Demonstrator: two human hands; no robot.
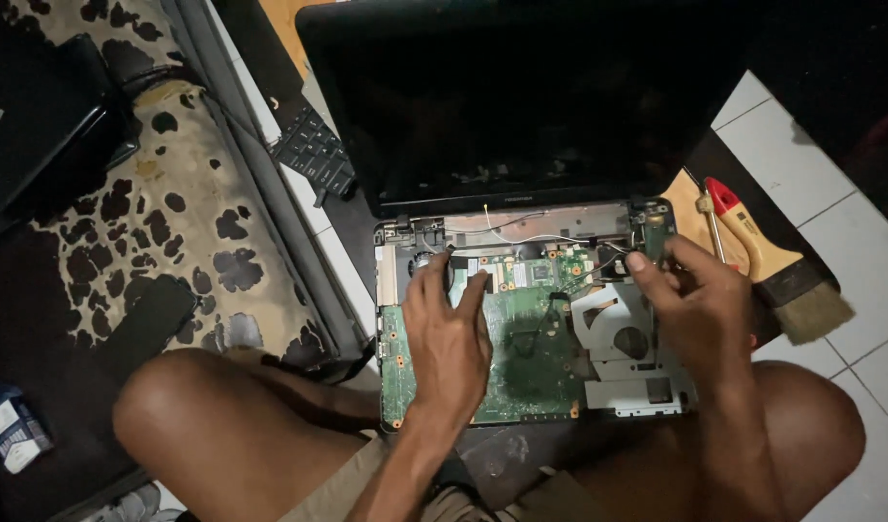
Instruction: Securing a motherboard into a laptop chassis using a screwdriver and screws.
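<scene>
Person's sitting on the floor with a gutted laptop (521,319) between their knees, dead centre of the frame, top cover off and the dark screen (521,97) tipped back toward the upper middle. The green motherboard (521,348) is fully exposed.

Left hand (449,333) lies flat on the left half of the board, fingers spread apart and pointing up toward the hinge, not gripping anything, just pressing down. Right hand (690,304) is over at the right side of the chassis, fingers bunched together with the tips pinched on a small green board (654,230) standing near the right hinge corner. Thin wires (521,232) run along the top edge of the base between the hinges.

Just right of the laptop, on the white tiled floor, there's a screwdriver with a red and yellow handle (734,217) and a paintbrush (801,290) beside it. A loose keyboard (313,150) sits upper left of the laptop, next to a spotted mat (173,222).
</scene>
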